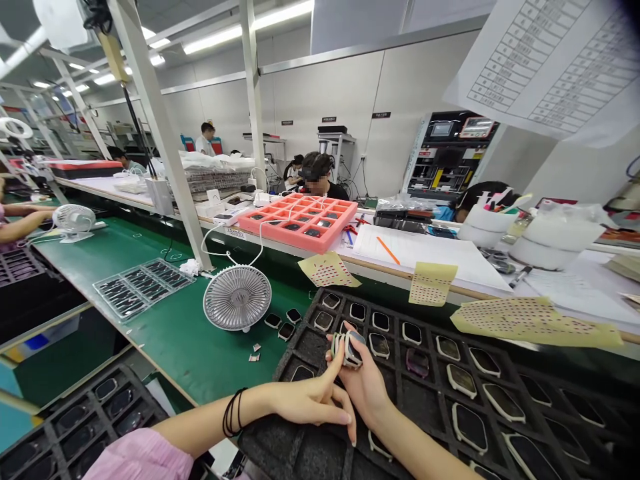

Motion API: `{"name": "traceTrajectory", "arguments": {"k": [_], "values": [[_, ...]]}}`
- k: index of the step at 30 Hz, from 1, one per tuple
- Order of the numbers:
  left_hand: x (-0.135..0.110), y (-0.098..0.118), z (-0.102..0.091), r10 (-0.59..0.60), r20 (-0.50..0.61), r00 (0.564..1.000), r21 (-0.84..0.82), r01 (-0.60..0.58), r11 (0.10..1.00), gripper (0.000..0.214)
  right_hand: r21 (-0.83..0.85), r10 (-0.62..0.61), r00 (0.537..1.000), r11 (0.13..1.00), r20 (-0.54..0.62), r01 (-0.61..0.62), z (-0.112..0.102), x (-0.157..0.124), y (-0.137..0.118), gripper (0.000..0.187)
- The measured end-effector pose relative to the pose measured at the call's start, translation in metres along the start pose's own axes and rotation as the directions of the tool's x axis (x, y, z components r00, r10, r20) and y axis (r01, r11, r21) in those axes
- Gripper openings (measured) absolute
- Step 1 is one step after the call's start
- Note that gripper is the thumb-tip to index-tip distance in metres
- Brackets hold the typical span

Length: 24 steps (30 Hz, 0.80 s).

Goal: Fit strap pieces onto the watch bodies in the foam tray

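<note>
My right hand (369,385) is closed around a small stack of watch cases (353,352), pale-framed with dark faces, held above a black foam tray (313,460). My left hand (313,400) reaches across from the left, its index finger touching the stack's near side and its other fingers loosely bent and apart. Under both hands, the tray's pockets hold several more watch cases (461,380), one with a purple frame (417,362). Some pockets near my hands are bare. Three loose watch cases (287,331) lie on the green bench left of the tray.
A small white fan (237,298) stands on the green bench (185,347), beside a clear tray of dark parts (145,288). A pink foam tray (310,237) rests on the raised shelf. Another black tray (65,437) is at lower left. Co-workers sit beyond the shelf.
</note>
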<state>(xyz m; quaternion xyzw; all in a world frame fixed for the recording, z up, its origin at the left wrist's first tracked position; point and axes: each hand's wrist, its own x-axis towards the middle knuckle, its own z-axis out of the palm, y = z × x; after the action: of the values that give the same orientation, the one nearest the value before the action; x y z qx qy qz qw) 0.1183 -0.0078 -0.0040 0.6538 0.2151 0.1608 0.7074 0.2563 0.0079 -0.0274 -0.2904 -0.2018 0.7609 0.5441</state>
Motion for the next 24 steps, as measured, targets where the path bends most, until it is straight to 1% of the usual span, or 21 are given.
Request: {"name": "traceTrajectory", "arguments": {"k": [2,4,6,8,10,11,14,16,19,21,24], "values": [[0.001,0.001,0.002,-0.009,0.005,1.000,0.027,0.009,1.000,0.102,0.014,0.000,1.000,1.000,-0.015,0.000,0.002,0.000,-0.001,0.066],[0.000,0.000,0.003,-0.014,-0.012,1.000,0.008,0.014,1.000,0.100,0.037,0.011,1.000,0.999,-0.028,-0.010,0.004,0.000,-0.002,0.068],[-0.002,-0.003,0.003,0.028,-0.105,0.994,-0.002,-0.029,1.000,0.099,0.060,0.042,0.999,0.997,-0.023,-0.041,0.005,0.001,-0.001,0.068],[-0.005,-0.007,0.003,0.093,-0.224,0.970,0.019,-0.091,0.996,0.100,0.071,0.070,0.998,0.995,-0.002,-0.070,0.005,0.003,-0.001,0.067],[-0.007,-0.010,0.003,0.126,-0.293,0.948,0.062,-0.113,0.992,0.098,0.066,0.071,0.997,0.995,0.007,-0.071,0.004,0.004,0.000,0.066],[-0.007,-0.011,0.002,0.122,-0.292,0.949,0.079,-0.103,0.992,0.096,0.059,0.066,0.998,0.996,0.002,-0.066,0.003,0.004,0.000,0.066],[-0.006,-0.013,0.002,0.089,-0.240,0.967,0.084,-0.071,0.994,0.090,0.027,0.060,0.998,0.998,-0.014,-0.059,0.003,0.002,0.000,0.069],[-0.005,-0.014,0.002,0.098,-0.233,0.968,0.059,-0.086,0.995,0.091,0.027,0.059,0.998,0.998,-0.011,-0.059,0.004,0.001,0.000,0.070],[-0.004,-0.016,0.002,0.117,-0.251,0.961,0.047,-0.108,0.993,0.092,0.041,0.043,0.999,0.998,-0.006,-0.043,0.004,0.001,0.000,0.068],[-0.005,-0.017,0.002,0.112,-0.238,0.965,0.050,-0.103,0.993,0.093,0.024,0.015,1.000,1.000,0.002,-0.015,0.003,0.002,0.000,0.066],[-0.004,-0.018,-0.002,0.077,-0.181,0.980,0.023,-0.074,0.997,0.097,-0.037,-0.055,0.998,0.998,0.031,0.056,0.001,0.002,0.001,0.061]]}}
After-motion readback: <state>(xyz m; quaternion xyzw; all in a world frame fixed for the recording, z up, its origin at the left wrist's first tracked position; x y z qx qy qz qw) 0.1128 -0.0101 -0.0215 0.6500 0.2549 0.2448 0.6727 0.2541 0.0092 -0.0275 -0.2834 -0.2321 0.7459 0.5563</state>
